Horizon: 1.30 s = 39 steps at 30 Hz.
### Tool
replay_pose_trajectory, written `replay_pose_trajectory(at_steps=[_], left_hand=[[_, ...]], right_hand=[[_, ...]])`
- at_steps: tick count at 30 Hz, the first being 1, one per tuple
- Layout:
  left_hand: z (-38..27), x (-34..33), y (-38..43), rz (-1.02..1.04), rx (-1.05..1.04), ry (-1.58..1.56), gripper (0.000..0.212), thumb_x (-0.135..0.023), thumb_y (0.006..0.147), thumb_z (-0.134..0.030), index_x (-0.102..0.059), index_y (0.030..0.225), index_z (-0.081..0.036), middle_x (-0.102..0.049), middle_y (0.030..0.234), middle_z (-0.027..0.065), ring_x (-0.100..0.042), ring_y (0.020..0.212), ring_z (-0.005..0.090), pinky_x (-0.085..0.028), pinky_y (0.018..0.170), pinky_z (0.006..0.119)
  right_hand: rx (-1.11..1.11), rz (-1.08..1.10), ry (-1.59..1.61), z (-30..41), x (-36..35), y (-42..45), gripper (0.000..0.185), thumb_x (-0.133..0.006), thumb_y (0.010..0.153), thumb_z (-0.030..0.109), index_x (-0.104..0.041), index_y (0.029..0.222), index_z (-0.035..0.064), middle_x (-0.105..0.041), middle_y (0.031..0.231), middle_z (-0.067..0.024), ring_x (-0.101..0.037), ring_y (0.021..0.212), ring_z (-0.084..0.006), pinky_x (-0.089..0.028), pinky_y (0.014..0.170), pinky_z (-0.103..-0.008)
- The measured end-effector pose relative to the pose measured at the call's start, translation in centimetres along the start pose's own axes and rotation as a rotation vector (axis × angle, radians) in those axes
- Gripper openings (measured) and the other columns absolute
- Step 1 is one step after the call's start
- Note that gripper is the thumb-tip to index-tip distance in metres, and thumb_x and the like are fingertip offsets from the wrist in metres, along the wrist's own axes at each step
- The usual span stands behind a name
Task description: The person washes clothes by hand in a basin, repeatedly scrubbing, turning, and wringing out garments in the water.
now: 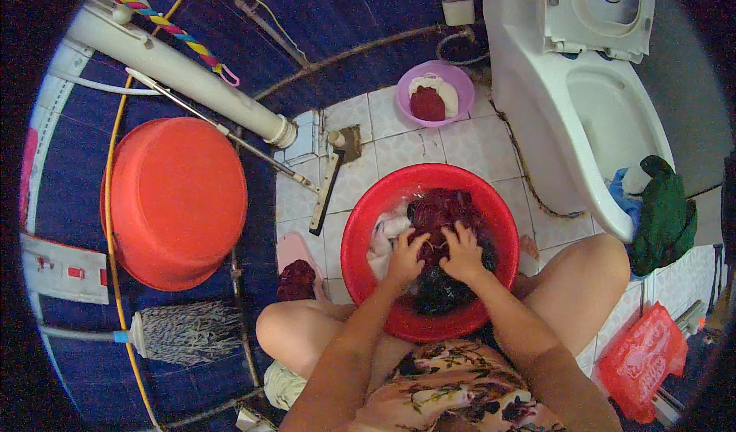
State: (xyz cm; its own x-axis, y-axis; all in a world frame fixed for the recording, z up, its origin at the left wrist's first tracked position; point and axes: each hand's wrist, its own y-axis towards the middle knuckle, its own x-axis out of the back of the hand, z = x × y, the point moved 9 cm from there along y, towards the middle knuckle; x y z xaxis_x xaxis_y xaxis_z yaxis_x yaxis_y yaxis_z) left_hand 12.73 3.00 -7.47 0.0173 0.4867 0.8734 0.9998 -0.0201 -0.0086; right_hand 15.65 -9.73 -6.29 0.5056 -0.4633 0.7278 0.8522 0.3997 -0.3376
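A red plastic basin (353,242) stands on the tiled floor between my bent knees, with water and wet clothes in it. My left hand (406,260) and my right hand (462,256) are side by side over its middle, fingers curled into a wet maroon garment (443,208). A thin light cord shows on the cloth between them. Dark, nearly black cloth (440,295) fills the near side of the basin. White cloth (382,242) lies along its left side. The fingertips are partly lost in the folds.
Beyond stands a purple basin (403,101) holding white and maroon cloth. A floor squeegee (326,193) leans at left, near maroon cloth (296,281) on a pink slipper (296,247). Green clothing (661,225) hangs over the toilet (540,127) rim. A red plastic bag (644,363) is at right.
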Motion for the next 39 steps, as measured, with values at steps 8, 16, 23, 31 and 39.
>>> replay_pose_trajectory(at_steps=[8,16,23,31,39], left_hand=[[1.0,-3.7,0.4,0.496,0.256,0.284,0.043,-0.055,0.068,-0.008,-0.047,0.11,-0.015,-0.045,0.107,0.0135,-0.048,0.096,0.0302,-0.04,0.08,0.041],[-1.2,4.2,3.1,-0.151,0.263,-0.503,0.02,-0.049,0.067,0.001,-0.052,0.087,-0.002,-0.054,0.08,0.0097,-0.054,0.08,0.0229,-0.041,0.074,0.031],[-14.9,7.0,-0.4,-0.093,0.014,-0.683,0.019,-0.058,0.064,-0.004,-0.049,0.081,-0.004,-0.052,0.078,0.0096,-0.053,0.074,0.0228,-0.042,0.066,0.031],[-11.5,6.2,1.0,-0.212,0.067,-0.196,0.028,-0.056,0.073,-0.032,-0.06,0.079,-0.005,-0.059,0.074,0.0153,-0.058,0.067,0.031,-0.044,0.059,0.038],[4.4,-0.8,-0.9,-0.048,0.518,-0.854,0.034,-0.049,0.077,-0.039,-0.056,0.093,-0.01,-0.054,0.098,0.0082,-0.051,0.09,0.0249,-0.04,0.072,0.034]], right_hand=[[0.147,0.439,-0.12,-2.5,-8.7,0.2,0.06,-0.057,0.072,0.022,-0.034,0.126,0.0121,-0.016,0.136,-0.0171,-0.015,0.125,-0.0358,-0.023,0.099,-0.0401],[-0.324,-0.202,0.529,-4.2,-1.5,0.4,0.052,-0.057,0.072,0.04,-0.042,0.114,0.0128,-0.034,0.118,-0.0187,-0.032,0.11,-0.035,-0.031,0.089,-0.0431],[-0.266,0.203,1.789,-0.2,-0.3,-0.4,0.054,-0.054,0.073,0.048,-0.041,0.112,0.012,-0.05,0.103,-0.0098,-0.053,0.087,-0.0223,-0.046,0.072,-0.0367],[-0.044,0.002,1.677,-2.0,-2.6,-0.4,0.027,-0.047,0.08,0.018,-0.049,0.104,0.0069,-0.054,0.096,-0.0086,-0.054,0.083,-0.0193,-0.045,0.073,-0.0352],[0.087,-0.201,0.903,1.2,0.0,-0.5,0.028,-0.048,0.071,0.009,-0.053,0.097,0.0012,-0.058,0.087,-0.0114,-0.055,0.082,-0.0267,-0.043,0.072,-0.0349]])
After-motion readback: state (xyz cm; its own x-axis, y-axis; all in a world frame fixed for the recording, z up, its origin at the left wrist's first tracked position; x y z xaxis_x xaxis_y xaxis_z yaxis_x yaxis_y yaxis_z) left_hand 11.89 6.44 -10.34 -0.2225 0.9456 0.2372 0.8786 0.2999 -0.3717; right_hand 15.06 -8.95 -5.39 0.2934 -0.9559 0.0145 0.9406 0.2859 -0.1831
